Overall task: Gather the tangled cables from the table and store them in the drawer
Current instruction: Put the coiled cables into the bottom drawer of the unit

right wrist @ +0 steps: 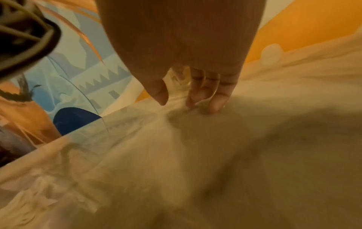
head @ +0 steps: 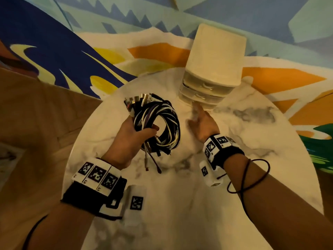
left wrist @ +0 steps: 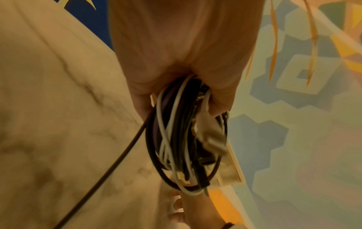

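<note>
Left hand [head: 129, 136] grips the cable bundle [head: 158, 123], fingers and thumb curled round one side of the coil, at about 10 o'clock from desk centre. Bundle is a loose coil of black, white and purple cables, plug ends fanned out at its 11 o'clock, a few loose ends dangling toward 6 o'clock onto the desk [head: 180, 204]. Cannot tell if the coil's lower edge touches the desk or hangs just above. In the left wrist view the same hand [left wrist: 184, 62] is closed round the coil [left wrist: 184, 139], one black strand trailing off toward 7 o'clock.

Right hand [head: 203, 123] is open, fingers extended and blurred, pointing toward 11 o'clock at the base of the drawer unit [head: 209, 78]; holds nothing. Right wrist view: fingers [right wrist: 213, 93] straight, tips at or very near the desk surface [right wrist: 215, 170]; contact not certain because of blur.

Drawer unit stands at 12 o'clock on the round marble-pattern desk, cream top, translucent stacked drawers, all appear closed. Fingertips just beside its bottom drawer [head: 200, 101].

Both wrists carry marker bands. A thin dark cord [head: 252, 175] loops round the right forearm. Painted mural wall [head: 72, 51] behind the desk.
</note>
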Demonstrator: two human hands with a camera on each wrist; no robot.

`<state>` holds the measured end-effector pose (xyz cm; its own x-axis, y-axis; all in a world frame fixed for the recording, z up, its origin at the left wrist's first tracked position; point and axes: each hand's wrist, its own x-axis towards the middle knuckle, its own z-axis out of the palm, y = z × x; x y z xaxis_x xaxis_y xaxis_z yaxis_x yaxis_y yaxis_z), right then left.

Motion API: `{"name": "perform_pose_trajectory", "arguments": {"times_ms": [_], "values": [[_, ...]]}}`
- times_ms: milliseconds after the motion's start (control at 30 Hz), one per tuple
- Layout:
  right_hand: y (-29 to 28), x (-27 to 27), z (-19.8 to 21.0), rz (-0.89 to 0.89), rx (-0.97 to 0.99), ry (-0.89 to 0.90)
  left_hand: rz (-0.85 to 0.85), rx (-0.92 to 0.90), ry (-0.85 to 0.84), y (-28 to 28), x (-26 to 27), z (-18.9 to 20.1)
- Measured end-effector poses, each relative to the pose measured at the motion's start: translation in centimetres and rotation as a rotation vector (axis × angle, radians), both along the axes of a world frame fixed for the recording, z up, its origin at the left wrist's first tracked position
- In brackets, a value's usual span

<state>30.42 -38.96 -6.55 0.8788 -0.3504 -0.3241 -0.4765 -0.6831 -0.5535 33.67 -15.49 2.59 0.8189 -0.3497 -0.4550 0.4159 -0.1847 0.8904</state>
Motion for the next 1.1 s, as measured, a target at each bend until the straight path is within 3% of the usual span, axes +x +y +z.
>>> {"name": "perform_pose_trajectory", "arguments": {"times_ms": [200, 400, 733, 900, 1000, 1100], "values": [[1.1, -0.5, 0.8, -0.08, -0.025, -0.038, 0.018, -0.02, 0.011, 0.0, 0.6, -0.4], [5.7, -6.6, 1.9, 0.014, -0.028, 0.062, 0.012, -0.057, 0.059, -1.8, 0.7, -0.3], [9.1, -12.4, 2.3, -0.015, 0.102, 0.14, -0.038, -0.188, 0.29, -7.6, 0.2, 2.5], [8.5, -13.8, 1.9, -0.146, 0.231, -0.022, -0.026, -0.331, 0.265, -9.3, 0.6, 4.0], [8.2, -13.6, 2.8, -0.417, 0.456, -0.213, 0.005, -0.394, 0.229, -9.7, 0.9, 4.2], [7.3, -11.1, 5.1, -0.656, 0.958, -0.226, 0.037, -0.417, 0.238, -9.7, 0.7, 3.2]]}}
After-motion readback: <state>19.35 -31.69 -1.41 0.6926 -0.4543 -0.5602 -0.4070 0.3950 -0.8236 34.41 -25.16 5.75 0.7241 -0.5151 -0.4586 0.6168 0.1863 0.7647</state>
